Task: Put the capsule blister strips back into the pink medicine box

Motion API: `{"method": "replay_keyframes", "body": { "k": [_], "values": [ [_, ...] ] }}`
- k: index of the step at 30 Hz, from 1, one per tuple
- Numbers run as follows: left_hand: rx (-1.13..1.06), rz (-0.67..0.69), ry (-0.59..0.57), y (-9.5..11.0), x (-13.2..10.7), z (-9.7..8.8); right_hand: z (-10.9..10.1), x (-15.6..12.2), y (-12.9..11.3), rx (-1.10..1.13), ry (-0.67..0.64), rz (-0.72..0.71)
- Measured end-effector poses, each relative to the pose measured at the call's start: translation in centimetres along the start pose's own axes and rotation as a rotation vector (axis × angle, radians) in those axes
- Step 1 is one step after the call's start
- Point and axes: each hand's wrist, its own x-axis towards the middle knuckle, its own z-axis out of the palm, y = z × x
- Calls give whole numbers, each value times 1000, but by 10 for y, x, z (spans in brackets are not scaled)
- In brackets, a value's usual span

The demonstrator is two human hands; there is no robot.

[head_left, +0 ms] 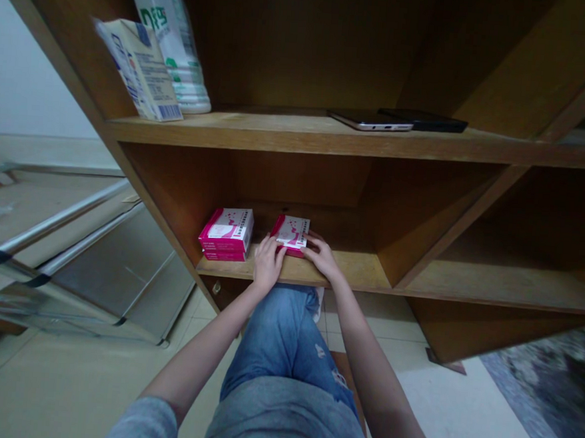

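A small pink-and-white carton (292, 234) lies flat on the lower shelf, held between both hands. My left hand (268, 261) grips its near left corner with bent fingers. At the carton's right side, my right hand (322, 255) has its fingers closed against the edge. To the left, apart from my hands, a stack of matching pink-and-white cartons (227, 233) sits by the compartment's side wall. Part of the held carton's front is covered by my fingers.
Above is a wooden shelf (278, 138) with a drink carton (145, 72), a white-and-green bottle (183, 64), a phone (369, 121) and a dark flat object (429, 120). A metal-framed rack (86, 224) stands left. A wooden divider (452, 230) rises on the right.
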Motion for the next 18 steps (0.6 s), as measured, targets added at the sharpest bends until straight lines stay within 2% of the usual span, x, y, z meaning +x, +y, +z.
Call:
{"method": "replay_keyframes", "body": {
  "k": [13, 18],
  "values": [
    [35, 8, -1, 1, 1, 0, 0, 0, 3, -40, 2, -35],
    [20, -105, -2, 3, 4, -1, 0, 1, 4, -54, 12, -50]
  ]
}}
